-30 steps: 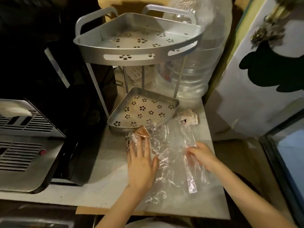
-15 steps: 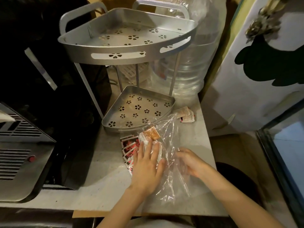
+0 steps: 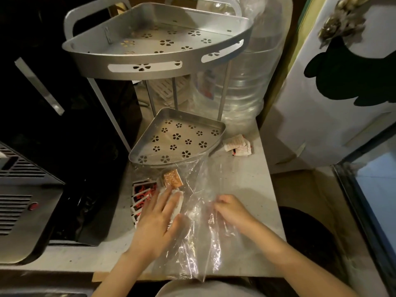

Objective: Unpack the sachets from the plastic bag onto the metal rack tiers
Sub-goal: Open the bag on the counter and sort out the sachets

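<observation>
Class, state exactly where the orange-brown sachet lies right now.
In the head view, the orange-brown sachet lies inside the clear plastic bag on the counter, just in front of the rack's lower tier and beyond the left hand.

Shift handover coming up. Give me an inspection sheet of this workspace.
Surface: grey counter, scuffed.
Job's things: clear plastic bag flat on the counter; red-black sachets fanned beside it; orange sachet; both tiers of the metal rack hold no sachets.
Clutter: white sachets right of the rack.
Grippers: left hand flat on sachets; right hand pinches the bag.
Cables: nothing seen.
Surroundings: water jug behind; grey appliance left.
</observation>
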Demonstrator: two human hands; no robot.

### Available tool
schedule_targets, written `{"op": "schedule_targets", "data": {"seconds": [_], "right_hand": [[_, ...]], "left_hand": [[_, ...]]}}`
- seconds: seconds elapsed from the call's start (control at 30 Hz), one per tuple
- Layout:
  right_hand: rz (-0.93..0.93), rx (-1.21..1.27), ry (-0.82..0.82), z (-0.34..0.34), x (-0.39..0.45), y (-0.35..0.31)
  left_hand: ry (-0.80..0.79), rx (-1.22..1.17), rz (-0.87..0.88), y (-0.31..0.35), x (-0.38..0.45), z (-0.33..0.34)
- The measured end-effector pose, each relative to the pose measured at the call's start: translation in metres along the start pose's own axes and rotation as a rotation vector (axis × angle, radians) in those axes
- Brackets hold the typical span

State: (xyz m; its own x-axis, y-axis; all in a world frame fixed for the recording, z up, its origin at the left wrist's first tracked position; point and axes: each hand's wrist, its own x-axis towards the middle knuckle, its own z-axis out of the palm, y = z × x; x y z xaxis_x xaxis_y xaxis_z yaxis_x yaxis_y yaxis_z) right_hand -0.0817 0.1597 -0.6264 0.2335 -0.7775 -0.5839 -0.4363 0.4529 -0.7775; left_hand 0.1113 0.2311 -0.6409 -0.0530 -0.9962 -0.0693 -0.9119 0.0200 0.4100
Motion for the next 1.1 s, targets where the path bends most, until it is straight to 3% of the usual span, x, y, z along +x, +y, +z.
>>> {"op": "schedule_targets", "data": {"seconds": [0.2, 0.33, 0.43, 0.6, 0.67, 0.8, 0.9, 1.0, 1.1], "right_hand": [[-0.075, -0.170, 0.323, -0.054, 0.003, 0.017], [-0.081, -0.095, 0.379, -0.080, 0.004, 0.020], [-0.017, -0.127, 0.420, -0.093, 0.009, 0.027], [0.109, -0.522, 0.390, -0.102, 0.012, 0.031], [0.039, -0.652, 0.405, -0.101, 0.012, 0.027], [-0.286, -0.733, 0.442, -0.094, 0.019, 0.008], [-0.482, -0.869, 0.361, -0.086, 0.033, -0.008], [-0.527, -0.973, 0.240, -0.076, 0.045, -0.016], [-0.516, -0.999, 0.256, -0.072, 0.051, -0.019]], "left_hand": [[0.022, 0.195, -0.147, 0.024, 0.014, 0.012], [0.103, 0.278, -0.130, 0.041, 0.023, 0.021], [0.071, 0.261, -0.035, 0.050, 0.030, 0.026], [-0.035, 0.232, 0.033, 0.047, 0.039, 0.038], [-0.061, 0.210, 0.036, 0.043, 0.039, 0.035], [-0.097, 0.234, 0.044, 0.036, 0.036, 0.028], [-0.114, 0.253, 0.040, 0.030, 0.030, 0.023], [-0.128, 0.324, 0.011, 0.029, 0.031, 0.017], [-0.091, 0.343, -0.065, 0.051, 0.040, 0.008]]}}
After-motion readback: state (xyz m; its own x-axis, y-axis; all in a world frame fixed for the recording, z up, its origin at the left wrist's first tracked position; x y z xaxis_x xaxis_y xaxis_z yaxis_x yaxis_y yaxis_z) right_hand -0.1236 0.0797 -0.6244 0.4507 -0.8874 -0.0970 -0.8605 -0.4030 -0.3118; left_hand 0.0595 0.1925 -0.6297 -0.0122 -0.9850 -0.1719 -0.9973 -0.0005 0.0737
